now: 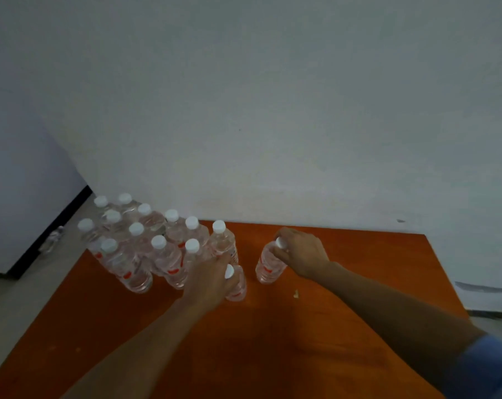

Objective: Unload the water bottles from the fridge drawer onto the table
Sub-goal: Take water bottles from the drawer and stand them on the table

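Water bottles [157, 246], likely heavy when full and thin-walled, stand on the orange table [359, 283]; left hand [212, 277] and right hand [301, 251] each clasp one near its cap.

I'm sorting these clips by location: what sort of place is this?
Probably a plain indoor room, perhaps a storage or test room; I can't tell which. A bare orange table stands against a blank white wall, with a cluster of water bottles and a pale floor with dark skirting.
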Demonstrator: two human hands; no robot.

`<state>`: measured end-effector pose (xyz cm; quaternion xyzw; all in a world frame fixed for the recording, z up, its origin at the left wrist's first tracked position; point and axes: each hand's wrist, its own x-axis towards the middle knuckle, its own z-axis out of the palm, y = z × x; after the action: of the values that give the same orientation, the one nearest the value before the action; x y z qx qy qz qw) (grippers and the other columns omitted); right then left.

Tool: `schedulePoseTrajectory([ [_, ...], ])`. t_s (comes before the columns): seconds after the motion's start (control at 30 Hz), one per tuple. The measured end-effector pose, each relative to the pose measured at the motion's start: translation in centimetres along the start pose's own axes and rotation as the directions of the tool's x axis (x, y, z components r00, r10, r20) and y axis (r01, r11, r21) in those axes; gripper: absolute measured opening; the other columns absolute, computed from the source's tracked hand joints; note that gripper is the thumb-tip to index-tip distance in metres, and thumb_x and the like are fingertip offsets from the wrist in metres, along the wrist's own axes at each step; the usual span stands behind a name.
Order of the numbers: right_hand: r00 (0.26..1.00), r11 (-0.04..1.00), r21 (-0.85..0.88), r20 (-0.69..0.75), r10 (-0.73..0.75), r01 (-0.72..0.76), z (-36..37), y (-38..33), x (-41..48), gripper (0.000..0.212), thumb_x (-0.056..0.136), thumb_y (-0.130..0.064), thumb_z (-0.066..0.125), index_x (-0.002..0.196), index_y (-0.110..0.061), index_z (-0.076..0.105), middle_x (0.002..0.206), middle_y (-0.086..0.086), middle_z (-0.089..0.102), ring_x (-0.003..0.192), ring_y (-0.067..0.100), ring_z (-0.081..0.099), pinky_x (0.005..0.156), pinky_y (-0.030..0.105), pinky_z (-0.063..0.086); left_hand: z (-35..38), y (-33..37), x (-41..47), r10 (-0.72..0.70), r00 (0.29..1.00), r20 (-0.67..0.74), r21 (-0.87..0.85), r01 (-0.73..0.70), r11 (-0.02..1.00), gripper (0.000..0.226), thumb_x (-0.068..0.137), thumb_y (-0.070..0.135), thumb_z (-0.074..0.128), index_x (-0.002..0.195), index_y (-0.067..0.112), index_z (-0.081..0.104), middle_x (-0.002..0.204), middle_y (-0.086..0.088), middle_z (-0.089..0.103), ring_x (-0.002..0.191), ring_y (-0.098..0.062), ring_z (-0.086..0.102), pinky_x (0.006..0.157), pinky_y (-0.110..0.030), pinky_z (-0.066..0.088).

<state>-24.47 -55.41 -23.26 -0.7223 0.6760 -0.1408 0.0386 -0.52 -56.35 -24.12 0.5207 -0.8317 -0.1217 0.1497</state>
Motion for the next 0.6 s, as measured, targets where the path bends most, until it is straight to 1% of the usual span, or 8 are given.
schedulePoseTrajectory([
  [0.07, 1.000, 1.000, 0.000, 0.010, 0.006, -0.006, 0.9, -0.7, 2.4, 0.040, 0.093, -0.055, 0.045, 0.116, -0.024, 0.053, 0.114, -0.002, 0.064, 0.093, 0.017, 0.062, 0.068, 0.028, 0.044, 0.2, -1.4, 1.9, 0.030, 1.000, 0.007, -0.015, -0.030, 0.999, 0.037, 0.091, 0.043, 0.052, 0.122, 0.023, 0.052, 0.105, 0.002, 0.066, 0.089, -0.013, 0.059, 0.073, -0.028, 0.045],
  [0.13, 1.000, 1.000, -0.002, 0.014, 0.003, -0.003, 1.8, -1.2, 4.4, 0.038, 0.092, -0.055, 0.047, 0.116, -0.025, 0.053, 0.112, -0.002, 0.064, 0.092, 0.018, 0.062, 0.068, 0.028, 0.043, 0.6, -2.6, 3.3, 0.072, 0.997, 0.006, -0.010, -0.072, 0.997, 0.049, 0.091, 0.043, 0.051, 0.136, 0.024, 0.043, 0.118, 0.001, 0.064, 0.099, -0.016, 0.061, 0.081, -0.031, 0.049],
  [0.2, 1.000, 1.000, 0.003, 0.019, 0.003, -0.003, 2.6, -1.6, 5.9, 0.038, 0.091, -0.055, 0.048, 0.115, -0.026, 0.053, 0.109, -0.002, 0.064, 0.090, 0.018, 0.062, 0.066, 0.027, 0.042, 1.0, -3.7, 4.1, 0.101, 0.995, 0.013, -0.003, -0.101, 0.995, 0.053, 0.092, 0.041, 0.051, 0.141, 0.027, 0.037, 0.129, 0.000, 0.059, 0.104, -0.018, 0.061, 0.083, -0.035, 0.052],
  [0.27, 0.999, 1.000, -0.007, 0.036, 0.009, -0.009, 3.3, -1.9, 6.9, 0.038, 0.090, -0.056, 0.048, 0.114, -0.027, 0.053, 0.109, -0.002, 0.064, 0.090, 0.018, 0.061, 0.066, 0.028, 0.042, 1.3, -4.4, 4.6, 0.104, 0.994, 0.018, -0.016, -0.104, 0.994, 0.051, 0.092, 0.040, 0.050, 0.140, 0.027, 0.039, 0.128, 0.000, 0.060, 0.098, -0.017, 0.063, 0.075, -0.033, 0.054],
  [0.4, 0.998, 0.999, 0.028, 0.063, 0.026, -0.028, 4.6, -2.4, 7.7, 0.041, 0.089, -0.059, 0.049, 0.114, -0.027, 0.053, 0.111, -0.003, 0.063, 0.090, 0.017, 0.060, 0.068, 0.029, 0.044, 1.5, -5.4, 5.3, 0.106, 0.994, -0.010, -0.059, -0.106, 0.993, 0.040, 0.089, 0.042, 0.053, 0.125, 0.024, 0.049, 0.111, 0.000, 0.067, 0.082, -0.018, 0.065, 0.060, -0.036, 0.055],
  [0.5, 0.997, 0.998, 0.059, 0.076, 0.010, -0.014, 5.1, -3.0, 8.0, 0.042, 0.088, -0.058, 0.052, 0.115, -0.025, 0.054, 0.110, -0.002, 0.061, 0.089, 0.018, 0.059, 0.067, 0.029, 0.041, 1.4, -5.7, 5.4, 0.122, 0.992, -0.016, -0.096, -0.123, 0.988, 0.048, 0.088, 0.045, 0.054, 0.131, 0.025, 0.046, 0.118, 0.000, 0.065, 0.090, -0.018, 0.065, 0.063, -0.035, 0.054],
  [0.57, 0.995, 0.996, 0.085, 0.101, 0.016, -0.025, 4.8, -3.2, 8.0, 0.043, 0.087, -0.055, 0.055, 0.117, -0.025, 0.053, 0.114, -0.001, 0.060, 0.094, 0.020, 0.059, 0.071, 0.030, 0.044, 1.1, -5.6, 5.4, 0.145, 0.989, 0.001, -0.074, -0.145, 0.987, 0.053, 0.088, 0.049, 0.053, 0.134, 0.026, 0.041, 0.128, 0.000, 0.059, 0.101, -0.020, 0.063, 0.069, -0.035, 0.053],
  [0.6, 0.993, 0.995, 0.093, 0.116, 0.024, -0.035, 4.5, -3.2, 7.8, 0.043, 0.087, -0.053, 0.056, 0.120, -0.025, 0.053, 0.116, -0.001, 0.059, 0.096, 0.020, 0.059, 0.074, 0.032, 0.046, 0.8, -5.6, 5.4, 0.160, 0.987, -0.002, -0.053, -0.160, 0.986, 0.054, 0.087, 0.050, 0.053, 0.134, 0.026, 0.042, 0.129, 0.000, 0.058, 0.102, -0.020, 0.063, 0.069, -0.032, 0.051],
])
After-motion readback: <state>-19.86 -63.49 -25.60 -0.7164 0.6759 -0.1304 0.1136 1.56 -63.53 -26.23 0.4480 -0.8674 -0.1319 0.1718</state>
